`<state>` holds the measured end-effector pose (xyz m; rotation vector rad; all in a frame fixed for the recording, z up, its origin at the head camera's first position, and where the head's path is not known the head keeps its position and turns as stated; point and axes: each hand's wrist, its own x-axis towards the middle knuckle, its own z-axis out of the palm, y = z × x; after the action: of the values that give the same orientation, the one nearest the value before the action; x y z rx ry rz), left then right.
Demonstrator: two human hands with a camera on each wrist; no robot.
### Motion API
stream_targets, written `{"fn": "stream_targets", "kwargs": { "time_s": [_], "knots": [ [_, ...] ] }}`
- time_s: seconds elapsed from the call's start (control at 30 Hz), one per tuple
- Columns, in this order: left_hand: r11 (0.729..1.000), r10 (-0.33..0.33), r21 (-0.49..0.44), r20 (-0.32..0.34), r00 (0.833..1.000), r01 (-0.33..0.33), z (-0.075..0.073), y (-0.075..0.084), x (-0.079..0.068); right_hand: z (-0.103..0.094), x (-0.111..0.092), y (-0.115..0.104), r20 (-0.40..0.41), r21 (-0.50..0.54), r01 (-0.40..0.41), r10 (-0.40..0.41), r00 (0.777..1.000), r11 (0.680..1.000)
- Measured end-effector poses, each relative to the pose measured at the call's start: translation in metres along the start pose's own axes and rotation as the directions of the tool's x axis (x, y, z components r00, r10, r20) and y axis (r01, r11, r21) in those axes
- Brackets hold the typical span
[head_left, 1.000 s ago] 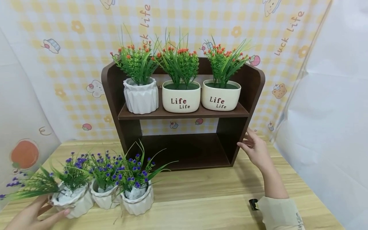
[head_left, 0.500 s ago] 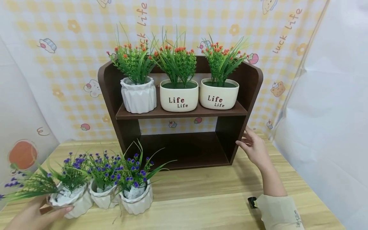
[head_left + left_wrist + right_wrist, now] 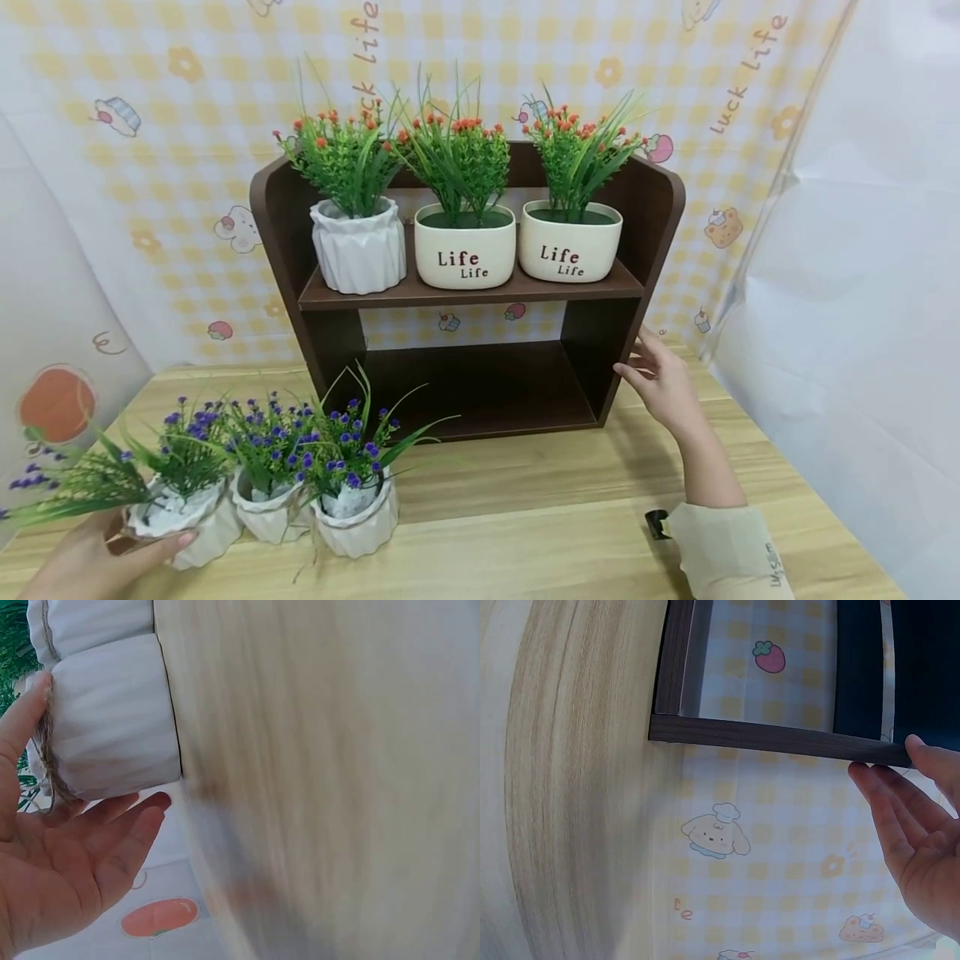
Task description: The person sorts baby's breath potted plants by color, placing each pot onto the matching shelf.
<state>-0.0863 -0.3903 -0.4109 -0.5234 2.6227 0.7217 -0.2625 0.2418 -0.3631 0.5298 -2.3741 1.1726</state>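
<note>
Indoors, a wood-grain counter (image 3: 525, 533) runs from the near edge to a far backdrop (image 3: 168, 200) of yellow and white check, printed with flowers, cakes and "luck life". Pale sheets close off the left and right sides, the left sheet (image 3: 56, 404) carrying an orange fruit print.

A dark brown two-tier shelf (image 3: 660, 242) stands upright at the far middle of the counter, its long axis running left to right, its open front facing near. At the near left, a row of pots also runs left to right, mouths up. The leftmost white pot (image 3: 217, 529), tied with twine, touches the middle white pot (image 3: 273, 521); the right white pot (image 3: 363, 533) ends the row, its grass leaning right. The leftmost pot's sprays lean left.

The left hand (image 3: 97, 562) has its grip around the leftmost pot, thumb on the near side. The right hand (image 3: 663, 387) pinches the shelf's right side panel, thumb on its front edge, fingers on its outer face.

Counted: one shelf, three purple-flowered pots on the counter, and three orange-flowered ones on the upper tier: one pleated white pot (image 3: 360, 254) at left and two cream "Life" planters (image 3: 465, 242), lettering facing near.
</note>
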Motion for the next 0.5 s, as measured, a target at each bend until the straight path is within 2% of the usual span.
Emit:
{"fn": "stream_targets", "kwargs": {
  "time_s": [0.1, 0.17, 0.33, 0.5],
  "knots": [
    [0.999, 0.049, 0.006, -0.059, 0.997, -0.048, 0.0007, 0.0057, -0.0044, 0.0004, -0.0003, -0.0008, 0.003, -0.006, -0.008, 0.008, 1.0, 1.0],
    [0.998, 0.057, 0.002, -0.077, 0.995, -0.057, 0.0025, 0.0069, -0.0052, 0.0004, -0.0003, -0.001, 0.003, 0.0, -0.008, 0.008, 1.0, 1.0],
    [0.998, 0.06, -0.029, -0.077, 0.995, -0.062, 0.0027, 0.0085, -0.0041, 0.0004, -0.0012, 0.0002, -0.008, 0.041, 0.016, -0.016, 1.0, 0.999],
    [0.995, 0.091, -0.018, -0.11, 0.99, -0.094, 0.0007, 0.0082, -0.0038, 0.0018, -0.0015, -0.0005, -0.002, 0.061, 0.024, -0.024, 1.0, 0.998]
  ]
}}
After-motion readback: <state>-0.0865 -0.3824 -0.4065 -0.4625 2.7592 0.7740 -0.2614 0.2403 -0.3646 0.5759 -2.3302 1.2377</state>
